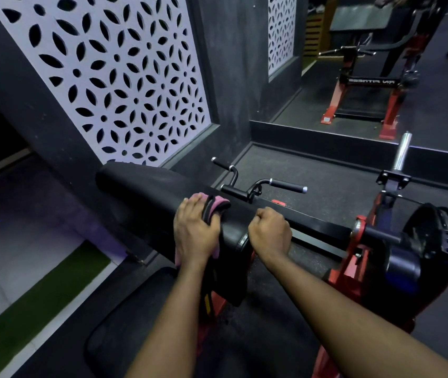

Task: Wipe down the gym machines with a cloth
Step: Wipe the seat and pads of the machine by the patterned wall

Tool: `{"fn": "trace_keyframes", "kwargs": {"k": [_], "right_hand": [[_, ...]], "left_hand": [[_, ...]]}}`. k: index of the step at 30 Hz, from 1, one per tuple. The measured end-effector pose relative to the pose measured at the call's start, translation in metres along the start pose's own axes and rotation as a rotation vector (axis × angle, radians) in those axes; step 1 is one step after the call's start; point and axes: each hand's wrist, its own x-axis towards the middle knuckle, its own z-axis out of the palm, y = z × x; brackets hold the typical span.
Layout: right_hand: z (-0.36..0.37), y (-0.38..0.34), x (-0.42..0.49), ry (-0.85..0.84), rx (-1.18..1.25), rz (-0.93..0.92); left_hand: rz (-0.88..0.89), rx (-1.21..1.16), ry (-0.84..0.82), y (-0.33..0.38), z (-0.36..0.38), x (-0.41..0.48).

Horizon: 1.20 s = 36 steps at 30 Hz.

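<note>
Cloth (218, 207), seemingly soft and light, lies pinned under flat fingers of left hand (194, 231); right hand (269, 230) curls its fingers over pad (146, 192) edge.

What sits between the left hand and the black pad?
A pink cloth, pressed onto the black pad under the left hand; the head view shows it.

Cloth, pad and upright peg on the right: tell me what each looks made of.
Cloth: soft fabric, pink with dark edging; it bunches under the left hand. Pad: probably black vinyl over foam, smooth with a dull sheen. Peg: polished metal, likely chrome, with bright mirror highlights.
</note>
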Motion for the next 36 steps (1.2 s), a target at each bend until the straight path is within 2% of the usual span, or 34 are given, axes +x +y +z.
{"fn": "trace_keyframes", "kwargs": {"k": [4,9,11,16,19,23,26,28,32,36], "right_hand": [[-0.003,-0.003,-0.004,-0.014,-0.019,-0.008],[-0.002,-0.009,-0.011,-0.001,-0.017,0.026],[-0.001,-0.013,-0.011,0.012,-0.037,0.023],[0.004,-0.014,-0.009,0.005,-0.084,0.044],[0.010,-0.014,-0.010,0.000,-0.092,0.076],[0.035,-0.029,-0.025,-0.017,-0.096,0.149],[0.056,-0.038,-0.036,0.093,-0.017,0.211],[0.062,-0.039,-0.038,0.179,0.012,0.232],[0.065,-0.041,-0.043,0.260,-0.016,0.201],[0.067,-0.054,-0.045,0.353,-0.061,0.243]], "left_hand": [[-0.086,0.094,-0.124,-0.007,-0.005,0.035],[0.014,-0.009,0.023,0.018,-0.008,-0.025],[0.039,-0.082,0.025,0.017,-0.009,-0.041],[0.090,0.057,-0.132,-0.017,-0.011,0.027],[0.034,0.133,-0.234,-0.020,-0.013,0.061],[0.061,0.019,-0.102,-0.014,-0.017,0.023],[0.184,-0.109,-0.064,-0.033,-0.022,-0.007],[0.232,-0.079,-0.108,-0.056,-0.025,0.021],[0.118,0.051,-0.188,-0.088,-0.030,0.096],[0.096,-0.053,-0.139,-0.070,-0.028,0.067]]}}
